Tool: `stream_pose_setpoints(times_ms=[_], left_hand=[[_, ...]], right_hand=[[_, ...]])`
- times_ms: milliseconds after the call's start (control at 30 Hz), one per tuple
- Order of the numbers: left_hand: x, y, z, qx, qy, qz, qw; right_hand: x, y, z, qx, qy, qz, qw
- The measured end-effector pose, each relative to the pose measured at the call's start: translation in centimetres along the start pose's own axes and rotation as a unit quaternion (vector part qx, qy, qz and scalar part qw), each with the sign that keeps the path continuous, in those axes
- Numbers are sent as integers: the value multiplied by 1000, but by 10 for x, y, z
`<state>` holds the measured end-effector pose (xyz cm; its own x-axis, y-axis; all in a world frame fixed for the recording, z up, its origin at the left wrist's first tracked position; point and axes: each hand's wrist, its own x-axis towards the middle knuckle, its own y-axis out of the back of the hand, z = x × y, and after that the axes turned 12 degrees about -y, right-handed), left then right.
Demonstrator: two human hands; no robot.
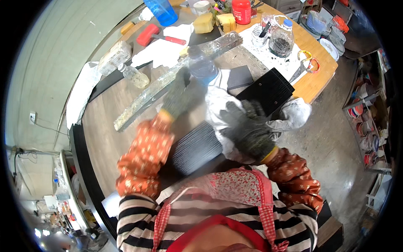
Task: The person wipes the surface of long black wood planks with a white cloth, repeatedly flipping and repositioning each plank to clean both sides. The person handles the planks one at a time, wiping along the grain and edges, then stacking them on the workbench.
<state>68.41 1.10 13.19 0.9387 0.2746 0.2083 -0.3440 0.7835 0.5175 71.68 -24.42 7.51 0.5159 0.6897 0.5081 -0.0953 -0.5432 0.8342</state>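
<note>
My left hand [177,96], in a dark grey glove with a yellow cuff, is over the middle of the table, smeared by motion. Beside its fingertips is a clear bluish plastic bottle [202,67], also blurred; whether the fingers touch it I cannot tell. A matching glove covers my right hand [251,131], which is closed on a bunched white cloth [216,105] with grey stains. Under the cloth lies a long black panel, its ribbed near part [197,149] close to my body and its far end [268,90] showing small holes.
A crusted long bar [147,98] lies diagonally across the table. Beyond are a red mallet [147,35], yellow sponges [204,23], a small glass bottle [133,75], a jar [259,37], a blue-capped bottle [282,42] and scissors [303,67]. Shelves with tubs [364,126] stand at right.
</note>
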Motion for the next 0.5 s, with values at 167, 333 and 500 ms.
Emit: stream_pose_setpoints(times_ms=[167, 333, 500], left_hand=[[-132, 19, 44, 123, -116, -195, 966], [-150, -19, 48, 354, -70, -134, 923], [-152, -19, 48, 339, -95, -104, 930]], right_hand=[[17, 11, 49, -104, -106, -5, 989], [-10, -37, 8, 69, -91, 57, 992], [11, 28, -1, -80, -30, -29, 996]])
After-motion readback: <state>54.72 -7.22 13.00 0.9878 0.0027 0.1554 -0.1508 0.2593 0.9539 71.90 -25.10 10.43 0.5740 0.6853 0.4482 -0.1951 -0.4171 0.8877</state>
